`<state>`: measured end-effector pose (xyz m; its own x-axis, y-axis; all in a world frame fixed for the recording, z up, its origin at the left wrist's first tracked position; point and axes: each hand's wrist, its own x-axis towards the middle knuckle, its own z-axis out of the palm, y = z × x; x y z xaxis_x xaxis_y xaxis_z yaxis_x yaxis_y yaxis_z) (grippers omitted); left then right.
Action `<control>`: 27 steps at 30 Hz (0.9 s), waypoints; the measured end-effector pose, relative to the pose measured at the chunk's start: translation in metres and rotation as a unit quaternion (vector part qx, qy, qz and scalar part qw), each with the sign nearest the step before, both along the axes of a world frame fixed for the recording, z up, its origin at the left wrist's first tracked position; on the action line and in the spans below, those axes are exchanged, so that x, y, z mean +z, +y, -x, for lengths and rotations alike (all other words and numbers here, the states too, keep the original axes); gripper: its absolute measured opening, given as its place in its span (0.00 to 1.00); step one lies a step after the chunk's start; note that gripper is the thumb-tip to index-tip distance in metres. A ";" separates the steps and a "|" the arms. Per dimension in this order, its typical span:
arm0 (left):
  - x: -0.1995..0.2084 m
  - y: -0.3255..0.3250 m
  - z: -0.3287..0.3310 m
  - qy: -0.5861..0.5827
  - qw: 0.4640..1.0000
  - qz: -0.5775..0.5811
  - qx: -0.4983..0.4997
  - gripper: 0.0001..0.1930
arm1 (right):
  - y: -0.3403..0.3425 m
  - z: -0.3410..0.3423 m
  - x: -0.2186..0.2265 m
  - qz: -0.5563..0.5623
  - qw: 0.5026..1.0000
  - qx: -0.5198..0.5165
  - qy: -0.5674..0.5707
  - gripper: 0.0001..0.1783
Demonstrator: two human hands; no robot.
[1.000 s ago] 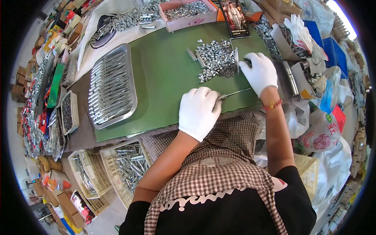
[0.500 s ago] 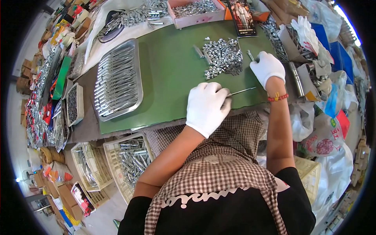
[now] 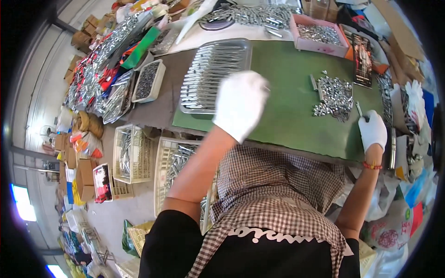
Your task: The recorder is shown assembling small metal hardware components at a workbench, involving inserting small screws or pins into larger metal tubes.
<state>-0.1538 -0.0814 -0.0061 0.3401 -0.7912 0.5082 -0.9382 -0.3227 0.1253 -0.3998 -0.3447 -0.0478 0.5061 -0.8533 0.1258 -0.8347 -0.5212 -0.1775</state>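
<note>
Grip, left hand (image 3: 241,106): fingers curled, white glove motion-blurred; whether it holds anything cannot be told. Grip, right hand (image 3: 372,132): narrow, gloved fingers closed on a slim silver piece (image 3: 359,109), which projects from the fingertips toward the far side. Right wrist carries a red bracelet (image 3: 372,165).

Nearest the body: a brown-and-white checked apron (image 3: 273,185). Left of the apron, below table level, stands a cream plastic crate (image 3: 160,185) containing metal tubes (image 3: 183,155). A second crate (image 3: 141,167) stands to its left.

Work surface: table (image 3: 287,120) with a green top. The right hand is located near its front right corner. The left hand overlaps, in view, the front right corner of a metal tray (image 3: 248,48); contact cannot be determined. The tray contains slender silver rods (image 3: 213,69), laid side by side. Left of the tray: a white bin (image 3: 161,81) of small dark parts.

Beyond the right hand, slightly to its left, small silver caps (image 3: 337,95) lie in a loose pile. A short tube (image 3: 313,82) lies at the pile's left edge.

Far side: a dark printed card (image 3: 362,60) lies behind the pile; a pink box (image 3: 317,46) of small metal parts stands to its left. Farther left, a heap of silver parts (image 3: 252,16) rests on white sheeting (image 3: 273,41).
</note>
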 end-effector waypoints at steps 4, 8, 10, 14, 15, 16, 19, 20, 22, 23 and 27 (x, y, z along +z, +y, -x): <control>0.006 0.045 -0.110 -0.027 0.994 -0.020 0.104 0.09 | -0.008 0.000 -0.007 -0.009 1.000 0.015 -0.012 0.14; 0.005 0.064 -0.171 0.065 0.987 -0.082 0.122 0.12 | -0.012 -0.001 -0.007 -0.013 0.999 0.024 -0.028 0.14; 0.001 0.065 -0.181 0.073 0.986 -0.093 0.116 0.12 | -0.009 -0.005 -0.004 -0.024 0.999 0.019 -0.021 0.13; -0.001 0.056 -0.185 0.095 0.983 -0.131 0.089 0.12 | -0.006 0.001 -0.001 -0.009 0.999 0.015 -0.032 0.12; -0.002 0.054 -0.184 0.097 0.983 -0.131 0.083 0.13 | -0.005 0.003 -0.003 -0.007 1.000 0.006 -0.030 0.12; -0.001 0.052 -0.183 0.102 0.983 -0.133 0.074 0.13 | -0.005 0.004 -0.004 0.000 0.999 0.012 -0.042 0.12; -0.006 0.044 -0.172 0.079 0.981 -0.131 0.118 0.16 | -0.002 0.004 -0.003 -0.006 0.998 0.003 -0.056 0.12; -0.006 0.045 -0.170 0.075 0.982 -0.119 0.126 0.15 | 0.000 0.002 0.000 -0.007 0.999 0.003 -0.051 0.12; -0.009 0.050 -0.171 0.069 0.983 -0.101 0.140 0.14 | -0.001 0.001 -0.007 0.005 0.996 0.016 -0.082 0.13; -0.010 0.050 -0.170 0.067 0.982 -0.096 0.146 0.13 | -0.002 -0.001 -0.010 -0.002 0.996 0.008 -0.088 0.13; -0.004 0.042 -0.158 0.061 0.981 -0.100 0.152 0.13 | 0.012 0.011 -0.009 0.005 0.981 0.013 -0.194 0.09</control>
<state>0.0041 -0.0397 -0.0096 0.6242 -0.7237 0.2944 -0.7769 -0.6147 0.1362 -0.4104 -0.3332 -0.0564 0.4392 -0.8388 0.3217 -0.6919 -0.5442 -0.4744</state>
